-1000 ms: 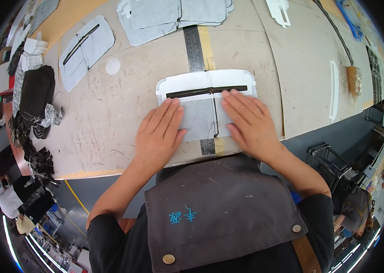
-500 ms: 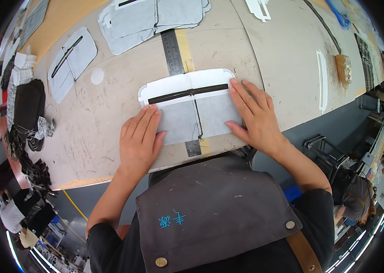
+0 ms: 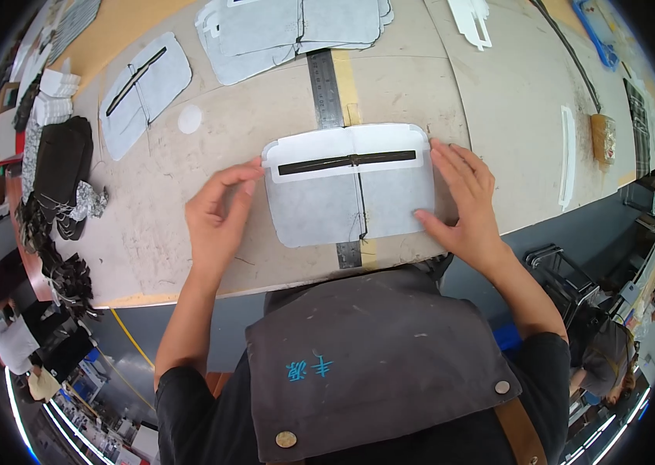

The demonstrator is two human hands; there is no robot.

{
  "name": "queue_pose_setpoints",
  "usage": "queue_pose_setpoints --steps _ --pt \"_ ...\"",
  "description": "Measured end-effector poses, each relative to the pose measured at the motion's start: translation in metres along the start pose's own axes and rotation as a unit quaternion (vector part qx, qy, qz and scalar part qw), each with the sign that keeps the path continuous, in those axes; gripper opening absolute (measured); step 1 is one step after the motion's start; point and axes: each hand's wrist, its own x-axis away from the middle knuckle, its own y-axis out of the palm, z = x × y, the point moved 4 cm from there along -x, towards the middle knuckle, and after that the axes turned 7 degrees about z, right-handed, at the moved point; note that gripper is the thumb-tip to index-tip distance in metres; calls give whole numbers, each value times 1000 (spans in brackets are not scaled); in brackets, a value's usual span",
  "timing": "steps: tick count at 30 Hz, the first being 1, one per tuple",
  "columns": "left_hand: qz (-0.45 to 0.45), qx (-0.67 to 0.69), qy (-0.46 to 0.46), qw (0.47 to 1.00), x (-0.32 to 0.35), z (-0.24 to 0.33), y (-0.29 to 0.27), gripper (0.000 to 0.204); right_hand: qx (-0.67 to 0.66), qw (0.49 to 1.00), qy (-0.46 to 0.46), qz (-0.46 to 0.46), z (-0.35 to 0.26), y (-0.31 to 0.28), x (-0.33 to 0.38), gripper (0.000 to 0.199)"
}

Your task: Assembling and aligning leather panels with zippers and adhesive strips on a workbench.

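A flat, light grey fabric-like panel (image 3: 312,209) with rounded corners lies in front of me. Along its upper part runs a white frame-shaped strip (image 3: 312,144) around a long black slot (image 3: 389,157), and dark thread hangs down its middle. My left hand (image 3: 217,213) is at the panel's upper left edge, fingers bent, fingertips by the border and a gap between thumb and fingers. At the right edge, my right hand (image 3: 467,198) rests with fingers apart, its thumb at the panel's lower right side.
A dark metal ruler (image 3: 325,89) and yellow tape run beneath the panel. Similar panels are stacked (image 3: 265,46) at the back; another panel (image 3: 165,70) lies to the left. Dark pieces (image 3: 64,163) sit at the left edge. A taped block (image 3: 603,139) with a cable lies right.
My left hand has lifted off the panel's face and moved out to its left edge. My right hand has slid slightly outward along the right edge. The whole view has shifted a little.
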Motion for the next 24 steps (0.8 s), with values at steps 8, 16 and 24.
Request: queue_pose_setpoints --steps 8,16,24 --pt "-7 -266 325 908 -26 42 71 32 -119 990 -41 60 -13 13 -61 57" --pt "-23 -314 374 873 -33 33 89 37 -161 985 -57 21 -13 38 -82 49" --pt "-15 -252 370 894 -34 43 91 25 -128 989 -70 -12 -19 34 -91 36"
